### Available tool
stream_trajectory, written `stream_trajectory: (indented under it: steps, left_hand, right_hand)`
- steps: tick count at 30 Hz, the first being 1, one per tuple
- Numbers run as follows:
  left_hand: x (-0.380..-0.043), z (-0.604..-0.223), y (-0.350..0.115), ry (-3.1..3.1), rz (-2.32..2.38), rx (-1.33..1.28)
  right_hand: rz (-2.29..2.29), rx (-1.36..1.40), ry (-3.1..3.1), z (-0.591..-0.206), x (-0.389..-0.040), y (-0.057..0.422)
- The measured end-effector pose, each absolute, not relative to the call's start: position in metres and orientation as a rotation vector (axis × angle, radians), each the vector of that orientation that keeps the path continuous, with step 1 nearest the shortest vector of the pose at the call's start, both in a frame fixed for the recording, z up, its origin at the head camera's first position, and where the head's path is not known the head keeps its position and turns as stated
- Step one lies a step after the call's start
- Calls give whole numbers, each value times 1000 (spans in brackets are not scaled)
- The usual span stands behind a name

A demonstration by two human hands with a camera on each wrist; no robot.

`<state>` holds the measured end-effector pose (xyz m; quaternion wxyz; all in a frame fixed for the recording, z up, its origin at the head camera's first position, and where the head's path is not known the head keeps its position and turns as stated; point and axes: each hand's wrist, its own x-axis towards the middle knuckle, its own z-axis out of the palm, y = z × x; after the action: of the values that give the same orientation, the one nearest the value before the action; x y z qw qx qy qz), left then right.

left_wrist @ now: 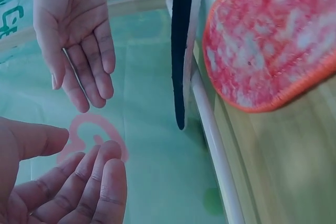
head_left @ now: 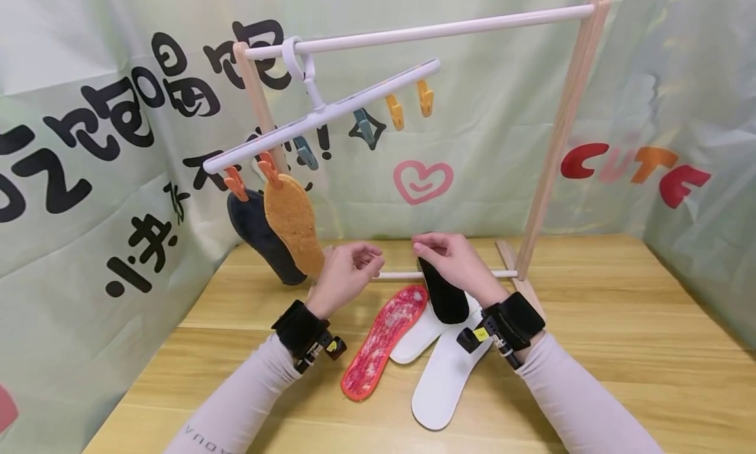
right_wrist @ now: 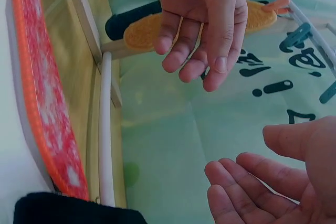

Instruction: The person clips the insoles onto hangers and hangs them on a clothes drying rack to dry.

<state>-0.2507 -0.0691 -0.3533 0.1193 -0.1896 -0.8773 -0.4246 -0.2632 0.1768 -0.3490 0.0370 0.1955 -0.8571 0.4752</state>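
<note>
My left hand point(head_left: 344, 273) hovers over the table with loosely bent fingers and holds nothing. Facing it, my right hand point(head_left: 456, 265) is likewise bare, its fingers relaxed, as the right wrist view confirms. Below the right hand a black insole point(head_left: 447, 300) lies on white insoles point(head_left: 444, 385). Beside them is a red-and-white insole point(head_left: 382, 346) with an orange edge. To the left, a dark insole point(head_left: 254, 221) and a mustard-yellow insole point(head_left: 293, 227) hang from orange clips point(head_left: 269, 170) at the near end of a white hanger point(head_left: 331, 115).
The hanger hooks over the white top bar point(head_left: 449, 31) of a wooden stand point(head_left: 564, 126). Blue clips point(head_left: 366, 127) and yellow clips point(head_left: 425, 100) dangle from it without insoles. A lower white bar point(head_left: 398, 275) crosses just behind the insoles on the wooden table point(head_left: 620, 349).
</note>
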Motion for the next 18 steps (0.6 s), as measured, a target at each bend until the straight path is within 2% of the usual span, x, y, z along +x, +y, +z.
stream_trajectory:
  steps: [18]
  left_hand:
    - [-271, -355, -45, -2645, -1244, -504]
  right_hand:
    - [1419, 416, -2658, -368, -286, 201]
